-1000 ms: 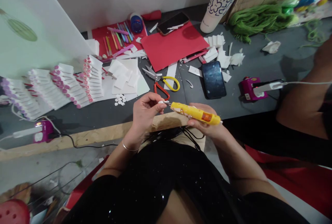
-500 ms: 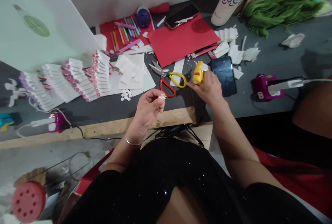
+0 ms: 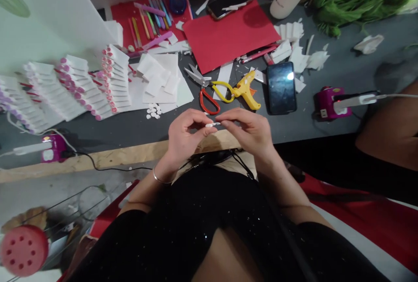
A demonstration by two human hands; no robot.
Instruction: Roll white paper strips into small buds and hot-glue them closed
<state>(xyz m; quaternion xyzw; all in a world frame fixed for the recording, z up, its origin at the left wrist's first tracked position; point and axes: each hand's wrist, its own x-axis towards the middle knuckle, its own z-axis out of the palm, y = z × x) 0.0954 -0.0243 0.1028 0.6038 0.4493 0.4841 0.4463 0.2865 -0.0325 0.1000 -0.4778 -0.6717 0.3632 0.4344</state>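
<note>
Left hand [image 3: 187, 136] pinches a small white piece [image 3: 210, 125], thumb and finger closed on it, near the front edge of the counter [image 3: 126, 130]; right hand [image 3: 250, 132], fingertips almost together, meets the other end (whether it grips cannot be told). Beyond lie scissors [image 3: 204, 82] and glue gun [image 3: 247, 91], between white discs [image 3: 159, 110] and a phone [image 3: 281, 90].

White piece [image 3: 212, 125]: partly hidden, too small to identify.
Tumbler [image 3: 283, 2]: top cut off, upper edge.
Pink pens [image 3: 260, 54]: partly hidden by red sheet [image 3: 228, 34].
Purple-tipped strips [image 3: 26, 104]: cut off, left edge.
</note>
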